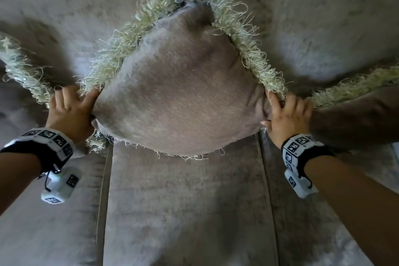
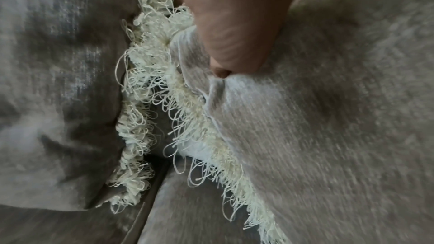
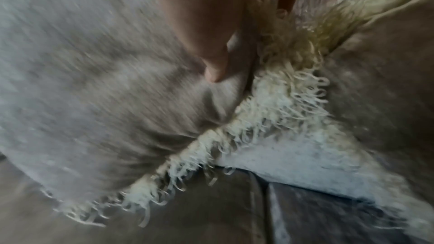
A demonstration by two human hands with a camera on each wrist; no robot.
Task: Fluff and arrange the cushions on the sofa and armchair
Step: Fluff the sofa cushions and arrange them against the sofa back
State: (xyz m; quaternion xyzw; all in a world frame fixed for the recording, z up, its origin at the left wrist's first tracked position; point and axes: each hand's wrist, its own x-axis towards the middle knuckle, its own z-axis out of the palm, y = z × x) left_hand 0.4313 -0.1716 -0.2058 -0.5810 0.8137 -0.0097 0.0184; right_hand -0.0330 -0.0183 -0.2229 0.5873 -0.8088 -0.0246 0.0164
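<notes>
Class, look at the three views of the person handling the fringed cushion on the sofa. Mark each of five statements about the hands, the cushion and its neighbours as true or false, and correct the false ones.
1. Both hands grip the middle cushion, the left hand at one side corner, the right hand at the other. True.
2. The middle cushion has a plain edge with no trim. False: a pale looped fringe runs round it.
3. It is the only cushion in view. False: a left cushion and a right cushion flank it.
4. It is held above the sofa seat. True.
5. The right hand is open and flat. False: thumb and fingers pinch the fabric.
</notes>
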